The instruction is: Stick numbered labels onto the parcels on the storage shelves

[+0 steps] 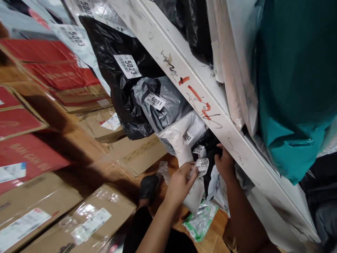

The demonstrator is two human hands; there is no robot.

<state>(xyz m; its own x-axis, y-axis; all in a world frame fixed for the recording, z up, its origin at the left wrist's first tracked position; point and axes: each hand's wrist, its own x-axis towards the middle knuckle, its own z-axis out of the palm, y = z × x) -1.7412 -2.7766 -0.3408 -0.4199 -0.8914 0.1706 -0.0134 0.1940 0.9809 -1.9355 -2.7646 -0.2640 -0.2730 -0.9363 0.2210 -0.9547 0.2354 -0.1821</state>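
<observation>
Between the fingertips of my left hand [181, 182] is a small strip of white number labels [202, 166], reading 6005 and 6006. Just right of it, under the shelf edge, my right hand [225, 161] has its fingers curled at a black plastic parcel [210, 162]; part of that grip is hidden. A label marked 6004 [199, 150] is close above the strip. Beside my left hand hangs a white parcel [179, 135] with a partly visible number. Higher up are a grey parcel [168, 117] labelled 6001 and a black parcel [107, 49] labelled 5023.
A white shelf board [195, 88] with red and black marks runs diagonally across the view. Above it stands a teal parcel [295, 88]. Red boxes [34, 154] and cardboard boxes [105, 214] are stacked left. A green-and-clear plastic bag [201, 221] lies on the floor.
</observation>
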